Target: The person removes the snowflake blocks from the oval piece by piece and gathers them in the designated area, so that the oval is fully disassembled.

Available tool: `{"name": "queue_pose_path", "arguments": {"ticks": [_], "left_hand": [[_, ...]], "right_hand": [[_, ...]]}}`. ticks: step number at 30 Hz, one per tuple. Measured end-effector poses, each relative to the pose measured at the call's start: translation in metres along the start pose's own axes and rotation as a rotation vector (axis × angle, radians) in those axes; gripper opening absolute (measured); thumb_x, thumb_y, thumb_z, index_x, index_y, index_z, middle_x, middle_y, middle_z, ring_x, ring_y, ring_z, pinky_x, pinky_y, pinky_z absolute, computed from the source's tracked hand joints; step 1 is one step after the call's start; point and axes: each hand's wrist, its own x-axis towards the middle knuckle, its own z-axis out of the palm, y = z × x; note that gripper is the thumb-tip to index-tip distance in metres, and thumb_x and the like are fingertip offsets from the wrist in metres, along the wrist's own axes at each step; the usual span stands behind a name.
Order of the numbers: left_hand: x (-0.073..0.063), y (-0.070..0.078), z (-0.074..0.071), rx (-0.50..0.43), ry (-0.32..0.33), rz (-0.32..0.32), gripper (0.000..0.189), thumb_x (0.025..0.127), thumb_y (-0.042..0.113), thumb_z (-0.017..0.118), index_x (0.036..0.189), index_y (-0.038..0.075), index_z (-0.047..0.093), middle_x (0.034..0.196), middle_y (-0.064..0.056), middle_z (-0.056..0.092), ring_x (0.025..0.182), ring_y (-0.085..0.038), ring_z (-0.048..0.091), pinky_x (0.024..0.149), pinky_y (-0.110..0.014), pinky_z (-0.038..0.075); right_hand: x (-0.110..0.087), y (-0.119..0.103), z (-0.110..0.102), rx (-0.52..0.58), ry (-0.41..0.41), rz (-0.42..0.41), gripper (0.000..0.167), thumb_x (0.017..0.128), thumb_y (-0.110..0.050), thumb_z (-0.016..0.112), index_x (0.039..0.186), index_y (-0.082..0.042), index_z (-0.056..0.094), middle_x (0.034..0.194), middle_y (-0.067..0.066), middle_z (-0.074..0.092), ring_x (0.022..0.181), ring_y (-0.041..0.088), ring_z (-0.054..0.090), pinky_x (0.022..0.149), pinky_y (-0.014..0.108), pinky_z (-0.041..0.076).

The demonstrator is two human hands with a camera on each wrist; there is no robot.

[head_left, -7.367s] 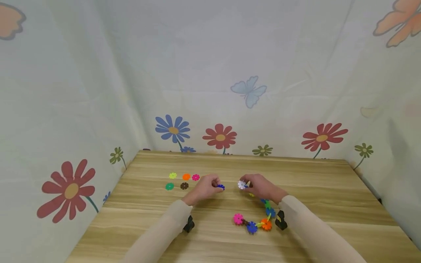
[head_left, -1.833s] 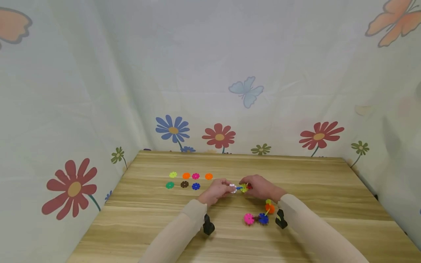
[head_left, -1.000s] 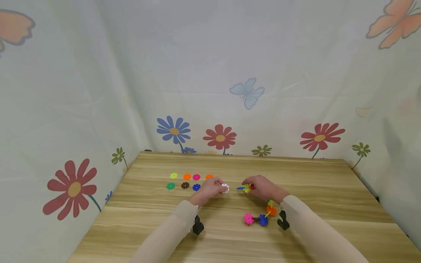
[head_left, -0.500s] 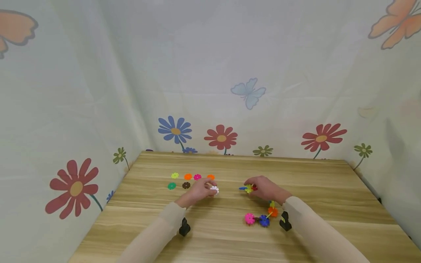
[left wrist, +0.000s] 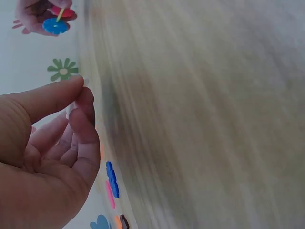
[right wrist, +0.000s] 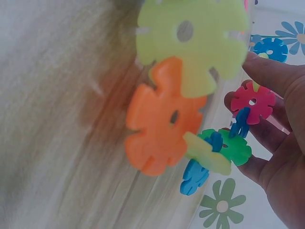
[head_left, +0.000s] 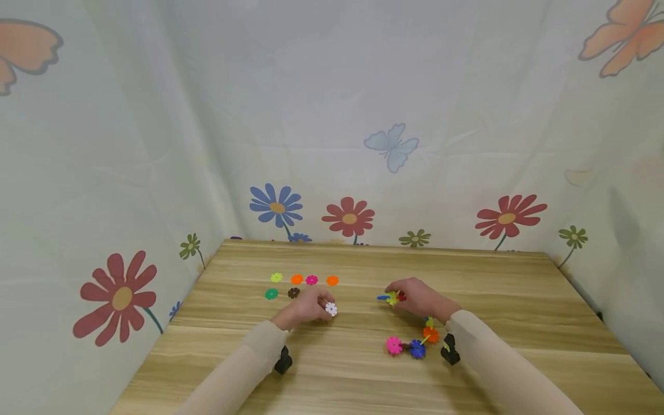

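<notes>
My left hand [head_left: 306, 305] pinches a white snowflake-shaped slotted disc [head_left: 331, 309] between thumb and fingertips, low over the table. My right hand [head_left: 420, 300] grips the upper part of a chain of interlocked discs, with a yellow disc [head_left: 392, 298] and a blue disc [head_left: 383, 297] sticking out towards the left. In the right wrist view, a red-pink disc [right wrist: 253, 102] lies against the fingers and a green disc [right wrist: 231, 146] is linked below. The chain curves down past an orange disc [head_left: 430, 334] to a dark blue one [head_left: 417, 349] and a pink end disc [head_left: 394, 345].
Loose discs lie at the left of the wooden table [head_left: 353, 369]: yellow [head_left: 276, 277], two orange [head_left: 297, 279], pink [head_left: 312, 280], green [head_left: 271, 294] and brown [head_left: 293, 293]. A loose blue disc [left wrist: 112, 179] shows in the left wrist view. Patterned cloth [head_left: 332, 115] hangs behind.
The white disc has come off the chain's blue end and moved left and nearer in my left hand. Earlier, a blue and an orange disc joined the loose ones. My right hand stays nearly still.
</notes>
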Motion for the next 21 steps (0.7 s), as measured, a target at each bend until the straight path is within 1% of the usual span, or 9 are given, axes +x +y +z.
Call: {"name": "queue_pose_path", "arguments": {"ticks": [5,8,11,14,17,19,21], "left_hand": [[0.0,-0.003,0.006,0.157,0.036,0.046,0.025,0.075,0.003,0.078,0.097,0.0,0.068,0.08,-0.006,0.06,0.071,-0.015,0.052,0.063,-0.027,0.047],[0.002,-0.001,0.008,0.215,0.066,0.047,0.023,0.075,0.006,0.079,0.096,0.002,0.068,0.079,-0.004,0.06,0.07,-0.013,0.052,0.064,-0.027,0.047],[0.005,0.0,0.009,0.245,0.093,0.059,0.022,0.074,0.007,0.08,0.093,0.002,0.068,0.078,-0.004,0.06,0.068,-0.013,0.052,0.062,-0.028,0.046],[0.009,0.002,0.009,0.257,0.11,0.04,0.021,0.074,0.009,0.08,0.09,0.002,0.068,0.076,-0.003,0.06,0.066,-0.013,0.051,0.059,-0.027,0.045],[0.013,0.002,0.01,0.273,0.116,0.005,0.021,0.075,0.01,0.08,0.091,0.003,0.068,0.075,-0.001,0.059,0.064,-0.013,0.049,0.058,-0.027,0.043],[0.016,0.001,0.011,0.282,0.12,-0.017,0.021,0.076,0.01,0.079,0.092,0.003,0.068,0.077,-0.002,0.059,0.065,-0.014,0.049,0.059,-0.027,0.043],[0.02,0.001,0.011,0.309,0.122,-0.026,0.021,0.076,0.01,0.078,0.093,0.002,0.068,0.081,-0.004,0.06,0.068,-0.015,0.05,0.061,-0.029,0.045]], "right_hand": [[0.0,0.0,0.001,0.006,0.0,-0.003,0.036,0.083,-0.013,0.073,0.118,-0.006,0.064,0.117,0.007,0.063,0.102,0.02,0.058,0.091,0.042,0.046],[0.0,0.001,0.001,0.003,0.002,-0.002,0.036,0.084,-0.012,0.073,0.118,-0.006,0.064,0.117,0.007,0.063,0.103,0.021,0.058,0.092,0.043,0.046],[0.0,0.001,0.0,-0.003,0.003,-0.006,0.036,0.084,-0.012,0.073,0.118,-0.006,0.064,0.117,0.006,0.063,0.102,0.021,0.058,0.091,0.043,0.046],[0.0,-0.001,-0.002,-0.001,-0.001,-0.016,0.036,0.084,-0.011,0.072,0.118,-0.005,0.064,0.117,0.007,0.063,0.102,0.021,0.058,0.091,0.043,0.046],[0.001,-0.003,-0.002,0.001,-0.008,-0.017,0.036,0.084,-0.012,0.072,0.118,-0.005,0.063,0.117,0.007,0.063,0.101,0.02,0.058,0.091,0.042,0.046],[0.001,-0.003,-0.002,0.008,-0.01,-0.01,0.036,0.084,-0.012,0.072,0.118,-0.005,0.064,0.117,0.007,0.063,0.101,0.02,0.058,0.091,0.042,0.046],[0.001,-0.003,-0.002,0.004,-0.011,-0.001,0.036,0.084,-0.012,0.072,0.118,-0.005,0.064,0.117,0.007,0.063,0.1,0.019,0.058,0.091,0.042,0.046]]}}
